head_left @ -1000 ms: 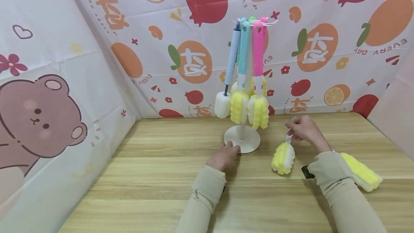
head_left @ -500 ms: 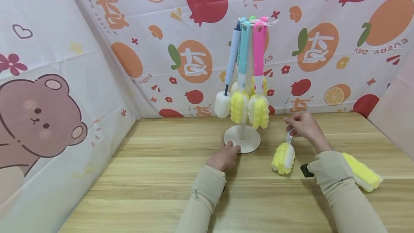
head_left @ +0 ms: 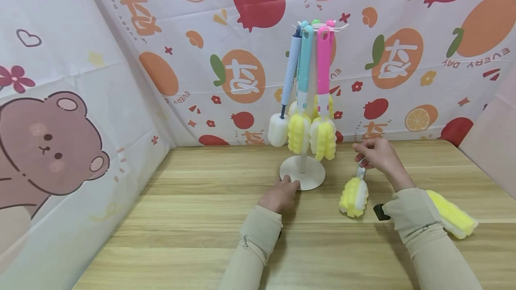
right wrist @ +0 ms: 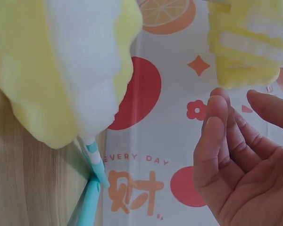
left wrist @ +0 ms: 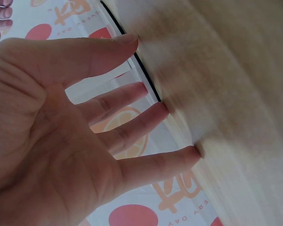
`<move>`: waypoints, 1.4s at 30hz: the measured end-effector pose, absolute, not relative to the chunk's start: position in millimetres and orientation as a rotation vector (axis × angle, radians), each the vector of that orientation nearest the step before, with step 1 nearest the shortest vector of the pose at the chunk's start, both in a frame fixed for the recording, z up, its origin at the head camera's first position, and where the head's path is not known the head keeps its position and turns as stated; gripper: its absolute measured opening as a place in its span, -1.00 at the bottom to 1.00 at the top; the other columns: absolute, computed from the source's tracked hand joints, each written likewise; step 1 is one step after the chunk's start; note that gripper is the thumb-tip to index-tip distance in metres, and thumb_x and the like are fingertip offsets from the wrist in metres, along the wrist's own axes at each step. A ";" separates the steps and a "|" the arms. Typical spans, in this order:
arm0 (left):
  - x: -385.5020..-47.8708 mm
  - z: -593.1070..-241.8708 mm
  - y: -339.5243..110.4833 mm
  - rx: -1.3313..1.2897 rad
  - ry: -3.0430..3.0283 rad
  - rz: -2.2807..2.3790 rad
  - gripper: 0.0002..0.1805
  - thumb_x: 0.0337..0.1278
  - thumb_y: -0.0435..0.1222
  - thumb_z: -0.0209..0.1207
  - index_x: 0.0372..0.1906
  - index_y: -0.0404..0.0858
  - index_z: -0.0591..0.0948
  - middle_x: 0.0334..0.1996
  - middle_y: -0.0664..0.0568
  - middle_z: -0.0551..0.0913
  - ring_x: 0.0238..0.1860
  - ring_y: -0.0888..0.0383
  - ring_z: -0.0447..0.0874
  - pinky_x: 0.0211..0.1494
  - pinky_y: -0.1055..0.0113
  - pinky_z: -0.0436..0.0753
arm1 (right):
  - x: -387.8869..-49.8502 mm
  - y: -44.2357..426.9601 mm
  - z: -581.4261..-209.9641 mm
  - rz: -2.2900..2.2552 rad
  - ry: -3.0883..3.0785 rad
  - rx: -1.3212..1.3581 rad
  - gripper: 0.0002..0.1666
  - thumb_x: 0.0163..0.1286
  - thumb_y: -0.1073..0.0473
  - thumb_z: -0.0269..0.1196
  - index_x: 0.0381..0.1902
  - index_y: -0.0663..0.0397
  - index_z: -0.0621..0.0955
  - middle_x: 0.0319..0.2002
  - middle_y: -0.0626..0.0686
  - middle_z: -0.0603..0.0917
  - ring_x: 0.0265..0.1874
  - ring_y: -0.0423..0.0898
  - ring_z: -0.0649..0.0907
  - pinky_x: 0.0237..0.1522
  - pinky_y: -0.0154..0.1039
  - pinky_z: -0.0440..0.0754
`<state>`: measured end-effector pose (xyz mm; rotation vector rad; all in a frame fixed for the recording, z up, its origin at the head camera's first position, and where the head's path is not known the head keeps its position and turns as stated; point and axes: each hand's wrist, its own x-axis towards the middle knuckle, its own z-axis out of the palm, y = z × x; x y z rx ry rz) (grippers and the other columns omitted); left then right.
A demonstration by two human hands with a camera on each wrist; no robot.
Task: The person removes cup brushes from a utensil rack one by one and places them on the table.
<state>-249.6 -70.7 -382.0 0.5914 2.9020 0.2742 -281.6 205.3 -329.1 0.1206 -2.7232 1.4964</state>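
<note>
My left hand (head_left: pixel 280 194) touches the near left side of the white stand's round base (head_left: pixel 308 178). Its fingers (left wrist: pixel 132 129) are straight and spread in the left wrist view. A bottle brush with a yellow and white sponge head (head_left: pixel 353 198) lies on the table under my right hand (head_left: pixel 380 158). In the right wrist view its sponge (right wrist: pixel 85 61) and teal handle (right wrist: pixel 100 173) are apart from the relaxed right fingers (right wrist: pixel 210 141), which hold nothing. From the head view, that hand covers most of the handle.
Several brushes hang from the stand, among them a pink-handled brush (head_left: pixel 323 64), a teal-handled brush (head_left: pixel 305 64) and a blue-handled brush (head_left: pixel 291 70). Another yellow and white sponge brush (head_left: pixel 453 214) lies on the wooden table (head_left: pixel 193 218), partly behind the right sleeve. A printed cloth (head_left: pixel 193 79) stands behind.
The right hand has moved up slightly off the brush handle, whose teal end showed by its fingers a second ago. The brush on the table, left hand and stand stay in place.
</note>
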 end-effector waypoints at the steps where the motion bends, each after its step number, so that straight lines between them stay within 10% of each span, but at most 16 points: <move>1: -249.4 -381.7 -70.6 0.591 2.901 0.274 -0.69 0.30 -0.45 0.22 0.09 -0.15 0.62 -0.06 -0.06 0.49 -0.03 -0.03 0.40 0.00 0.15 0.56 | -281.5 205.2 -328.7 1.498 -2.720 0.121 -0.56 0.57 0.11 0.15 -0.04 0.51 0.59 -0.45 0.11 0.72 -0.56 -0.19 0.67 -0.37 -0.18 0.72; 42: -247.4 -379.5 -71.7 0.619 2.911 0.276 -0.73 0.31 -0.44 0.22 0.07 -0.18 0.63 -0.07 -0.07 0.50 -0.05 -0.03 0.41 -0.04 0.15 0.57 | -270.9 192.2 -303.6 1.576 -2.562 0.155 -0.53 0.58 0.04 0.16 -0.02 0.46 0.60 -0.37 0.09 0.69 -0.48 -0.17 0.66 -0.34 -0.31 0.68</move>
